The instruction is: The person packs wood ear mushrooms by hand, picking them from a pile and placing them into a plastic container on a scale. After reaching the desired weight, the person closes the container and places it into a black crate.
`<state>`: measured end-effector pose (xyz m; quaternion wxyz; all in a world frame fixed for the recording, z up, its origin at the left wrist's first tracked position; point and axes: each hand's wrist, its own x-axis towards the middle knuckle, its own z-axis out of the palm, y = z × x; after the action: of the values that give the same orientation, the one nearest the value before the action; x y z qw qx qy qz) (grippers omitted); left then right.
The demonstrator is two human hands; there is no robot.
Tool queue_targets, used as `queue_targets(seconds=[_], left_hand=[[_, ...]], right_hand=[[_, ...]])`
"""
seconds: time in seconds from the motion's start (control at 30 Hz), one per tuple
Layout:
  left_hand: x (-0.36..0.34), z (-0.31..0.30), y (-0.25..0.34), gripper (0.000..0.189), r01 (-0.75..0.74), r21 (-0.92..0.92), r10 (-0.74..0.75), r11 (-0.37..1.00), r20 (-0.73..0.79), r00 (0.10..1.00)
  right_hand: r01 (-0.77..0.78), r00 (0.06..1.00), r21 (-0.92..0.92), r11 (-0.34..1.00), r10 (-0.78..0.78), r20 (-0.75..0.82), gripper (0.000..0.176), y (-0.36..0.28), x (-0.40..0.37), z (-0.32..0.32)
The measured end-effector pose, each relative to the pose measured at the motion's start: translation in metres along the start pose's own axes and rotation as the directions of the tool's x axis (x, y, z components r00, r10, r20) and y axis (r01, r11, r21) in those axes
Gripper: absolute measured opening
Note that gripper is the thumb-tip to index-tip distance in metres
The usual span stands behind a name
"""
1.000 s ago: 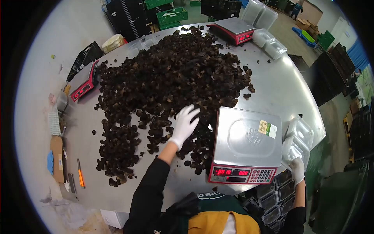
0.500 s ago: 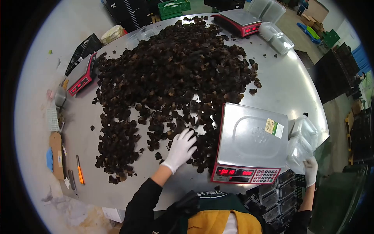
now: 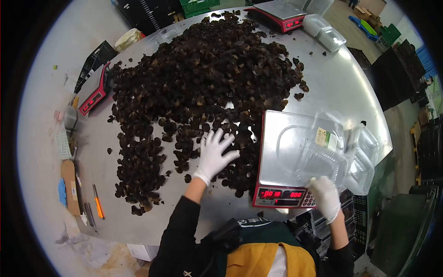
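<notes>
Dark brown wood ear mushrooms (image 3: 207, 74) lie in a wide heap across the metal table, thinning out toward me. My left hand (image 3: 213, 158), in a white glove, is over the near part of the heap with its fingers spread and holds nothing. Gloved in white too, my right hand (image 3: 326, 197) has its fingers closed on the near edge of a clear plastic container (image 3: 318, 162). The container is tilted over the steel plate of a red digital scale (image 3: 282, 138), whose display shows red digits. More clear containers (image 3: 362, 159) are nested to the right of the scale.
Two other red scales stand at the table's edge, one at left (image 3: 93, 92) and one at the back (image 3: 282, 17). Clear tubs (image 3: 325, 34) sit beside the back one. An orange-handled knife (image 3: 98, 203) lies at the near left. Black crates are stacked below the near right edge.
My right hand has moved left from the container stack to the scale, bringing a clear container with it. My left hand has shifted slightly up and its fingers have spread.
</notes>
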<state>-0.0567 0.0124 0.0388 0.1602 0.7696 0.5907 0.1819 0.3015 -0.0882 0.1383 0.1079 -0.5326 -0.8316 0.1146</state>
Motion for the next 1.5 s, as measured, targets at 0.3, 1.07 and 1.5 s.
queue_targets(seconds=[0.3,1.07,1.5], left_hand=[[-0.113,0.019,0.04,0.057,-0.14,-0.013,0.14,0.99,0.042,0.989],[-0.043,0.013,0.04,0.016,-0.056,-0.555,-0.173,0.83,-0.351,0.92],[-0.002,-0.045,0.175,0.054,-0.621,-0.104,0.626,0.777,0.021,0.78]], right_hand=[[-0.511,0.789,0.189,0.838,0.545,-0.283,0.037,0.009,-0.013,-0.01],[-0.519,0.559,0.77,0.371,0.829,-0.023,0.034,0.034,-0.024,0.04],[-0.482,0.634,0.823,0.3,0.768,0.091,0.032,0.005,0.016,0.044]])
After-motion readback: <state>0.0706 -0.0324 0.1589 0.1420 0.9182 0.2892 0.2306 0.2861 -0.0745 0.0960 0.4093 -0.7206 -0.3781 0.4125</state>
